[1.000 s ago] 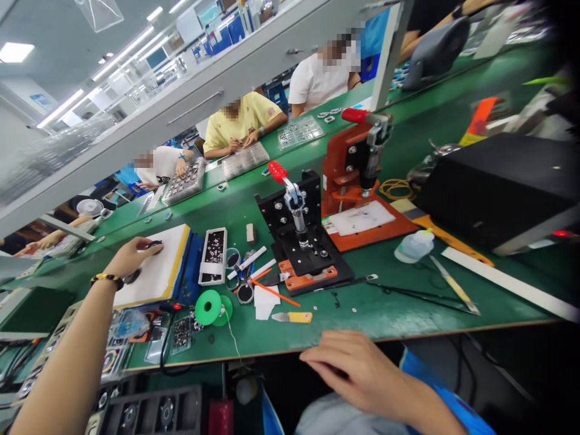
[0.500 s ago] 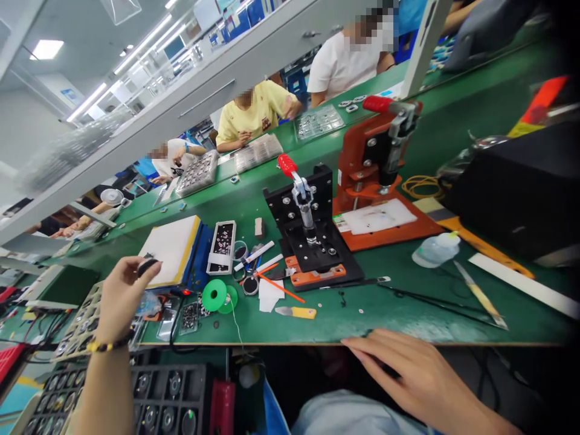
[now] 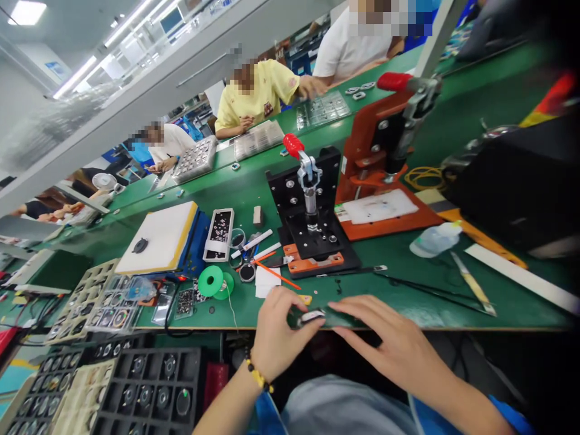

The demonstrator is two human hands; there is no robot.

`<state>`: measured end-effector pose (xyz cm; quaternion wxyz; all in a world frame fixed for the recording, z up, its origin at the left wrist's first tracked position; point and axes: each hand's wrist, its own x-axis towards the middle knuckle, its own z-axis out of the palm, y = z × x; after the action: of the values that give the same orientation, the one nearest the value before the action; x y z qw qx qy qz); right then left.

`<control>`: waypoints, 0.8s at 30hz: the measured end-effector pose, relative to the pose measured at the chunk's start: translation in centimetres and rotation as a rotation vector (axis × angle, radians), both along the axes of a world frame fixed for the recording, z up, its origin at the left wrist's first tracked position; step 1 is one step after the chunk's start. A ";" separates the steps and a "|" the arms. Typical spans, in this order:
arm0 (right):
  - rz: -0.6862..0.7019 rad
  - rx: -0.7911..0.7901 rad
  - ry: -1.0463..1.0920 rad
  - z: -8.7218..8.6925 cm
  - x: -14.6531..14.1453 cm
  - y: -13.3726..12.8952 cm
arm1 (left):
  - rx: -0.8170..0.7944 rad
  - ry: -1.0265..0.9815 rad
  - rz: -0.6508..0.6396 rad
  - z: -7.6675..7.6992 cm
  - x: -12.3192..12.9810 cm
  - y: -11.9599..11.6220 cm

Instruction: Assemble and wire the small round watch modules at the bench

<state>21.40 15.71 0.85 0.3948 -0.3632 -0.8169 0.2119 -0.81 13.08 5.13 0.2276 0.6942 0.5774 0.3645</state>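
My left hand (image 3: 283, 329) is closed at the table's front edge, its thumb and fingers pinching a small dark part with a pale, shiny edge (image 3: 312, 316). Its exact kind is blurred. To the right of it, my right hand (image 3: 385, 338) has thumb and fingers apart with nothing between them, the fingertips a short way from the part. A black round part (image 3: 140, 245) lies on the white pad (image 3: 163, 226) atop a blue box. In front of my hands stands a black toggle-clamp press (image 3: 312, 205) with a red handle.
An orange clamp press (image 3: 376, 163) and a bottle (image 3: 435, 238) stand to the right, with tweezers (image 3: 435, 290) lying near. A green spool (image 3: 211, 281) and small-parts box (image 3: 220, 235) sit left. Compartment trays (image 3: 149, 393) are lower left. Several people work across the bench.
My left hand has moved right from the white pad to beside my right hand. A black round part now shows on the pad. The view has shifted slightly.
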 end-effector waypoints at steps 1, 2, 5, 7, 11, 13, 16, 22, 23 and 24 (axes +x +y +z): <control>-0.025 -0.029 0.001 0.2 0.1 0.0 | 0.033 0.013 -0.040 -0.3 0.8 0.4; -0.047 -0.049 0.002 0.4 0.2 0.0 | 0.062 0.026 -0.068 -0.5 1.4 0.7; -0.080 -0.075 0.011 0.6 0.4 0.0 | 0.115 0.073 -0.088 -1.1 2.7 1.7; -0.083 -0.092 0.018 0.6 0.5 -0.1 | 0.135 0.104 -0.097 -1.6 3.1 2.2; -0.085 -0.122 0.038 0.5 0.8 -0.1 | 0.162 0.115 -0.125 -2.3 3.5 2.4; -0.074 -0.130 0.051 0.5 0.9 0.0 | 0.157 0.105 -0.129 -2.4 3.6 2.3; -0.058 -0.152 0.065 0.3 0.8 0.1 | 0.126 0.080 -0.156 -2.4 3.3 2.2; -0.119 -0.110 0.081 0.5 1.5 0.4 | 0.089 0.033 -0.208 -2.6 2.5 2.0; -0.192 -0.079 0.095 0.7 2.1 0.6 | 0.094 0.035 -0.195 -2.8 2.4 2.0; -0.295 -0.041 0.117 1.0 2.8 1.0 | 0.100 0.037 -0.178 -2.9 2.4 2.0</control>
<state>24.20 16.68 1.80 0.4612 -0.4741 -0.7258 0.1890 1.54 15.11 2.21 0.2134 0.7598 0.4988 0.3583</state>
